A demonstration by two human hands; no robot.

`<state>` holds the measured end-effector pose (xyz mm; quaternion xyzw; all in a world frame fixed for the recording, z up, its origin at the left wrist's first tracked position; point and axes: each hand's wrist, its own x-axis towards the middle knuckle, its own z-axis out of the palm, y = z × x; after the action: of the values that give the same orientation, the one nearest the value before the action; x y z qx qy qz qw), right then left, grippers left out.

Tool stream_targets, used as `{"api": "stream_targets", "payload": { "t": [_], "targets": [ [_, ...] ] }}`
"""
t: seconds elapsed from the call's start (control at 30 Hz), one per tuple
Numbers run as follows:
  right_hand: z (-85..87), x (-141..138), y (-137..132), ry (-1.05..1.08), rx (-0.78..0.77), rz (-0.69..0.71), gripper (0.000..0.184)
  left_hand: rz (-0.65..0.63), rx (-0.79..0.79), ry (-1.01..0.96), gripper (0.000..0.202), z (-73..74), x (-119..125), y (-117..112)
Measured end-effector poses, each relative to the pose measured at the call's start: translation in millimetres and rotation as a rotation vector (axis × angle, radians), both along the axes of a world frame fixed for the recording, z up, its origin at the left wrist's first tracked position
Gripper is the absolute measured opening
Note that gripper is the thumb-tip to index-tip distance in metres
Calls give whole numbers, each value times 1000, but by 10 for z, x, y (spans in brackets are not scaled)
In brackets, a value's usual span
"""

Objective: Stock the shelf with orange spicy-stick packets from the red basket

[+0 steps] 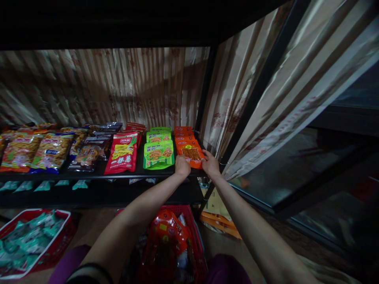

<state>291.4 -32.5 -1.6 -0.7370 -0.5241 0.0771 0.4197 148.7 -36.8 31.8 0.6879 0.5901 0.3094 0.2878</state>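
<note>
At the right end of a black shelf lies an overlapping row of orange snack bags (189, 148). My left hand (182, 166) grips the lower left corner of the front orange bag, fingers curled. On that bag's right edge my right hand (210, 163) closes, its thumb and fingers at the side near the shelf post. Just left of my left hand stand green snack bags (159, 154), one behind another. Further left is a red snack bag (121, 154) with more red ones behind it.
Brown snack bags (85, 153) and noodle snack bags (51, 152) fill the shelf's left part. Below, a red basket (195, 232) holds orange packs, and another basket (63, 232) holds teal packets. A black post (207, 86) and curtains (260, 90) border the right side.
</note>
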Motion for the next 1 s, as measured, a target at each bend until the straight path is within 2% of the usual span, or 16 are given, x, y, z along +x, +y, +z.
{"api": "stream_targets", "payload": {
  "t": [0.17,0.37,0.63,0.87,1.0],
  "targets": [
    [36,-78,-65,-139,-58,-37,40,-8,35,55,38,-26,15,-69],
    [68,-164,-127,-248,-109,-59,41,-12,88,119,36,-65,37,-110],
    [46,-176,-126,-346,-141,-77,44,-68,164,255,46,-185,40,-125],
    [-11,-185,-154,-462,-108,-110,45,-117,315,252,41,-316,59,-62],
    [55,-236,-106,-514,-69,-46,46,-111,355,274,44,-362,60,-45]
  ]
}}
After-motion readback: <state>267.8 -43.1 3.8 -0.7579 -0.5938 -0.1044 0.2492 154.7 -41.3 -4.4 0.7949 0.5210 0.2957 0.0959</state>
